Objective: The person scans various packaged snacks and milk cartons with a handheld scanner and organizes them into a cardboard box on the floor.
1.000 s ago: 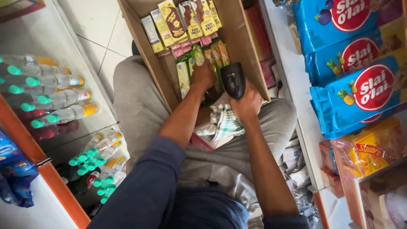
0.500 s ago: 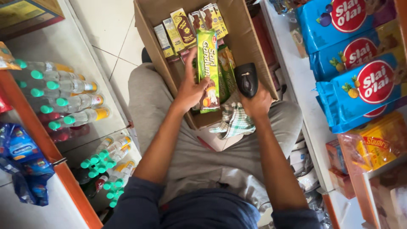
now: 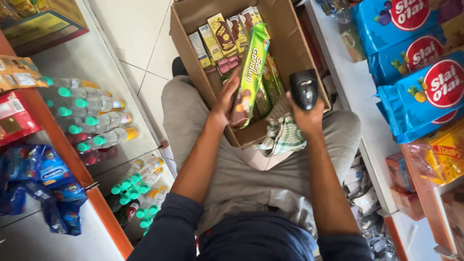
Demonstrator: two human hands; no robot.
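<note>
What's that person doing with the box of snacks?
The person sits on the floor with a cardboard box of snack packets between their knees. The left hand holds up a long green biscuit packet over the box. The right hand holds a black handheld scanner beside it. A checked cloth hangs over the box's near edge.

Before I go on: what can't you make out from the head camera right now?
- Head view: the box floor, hidden under snack packs.
- The lower end of the green packet, covered by the left hand.
- The scanner window, facing away; the right hand wraps its grip.
- The checked cloth, partly behind the box corner.
- The bottles, blurred under glass.
</note>
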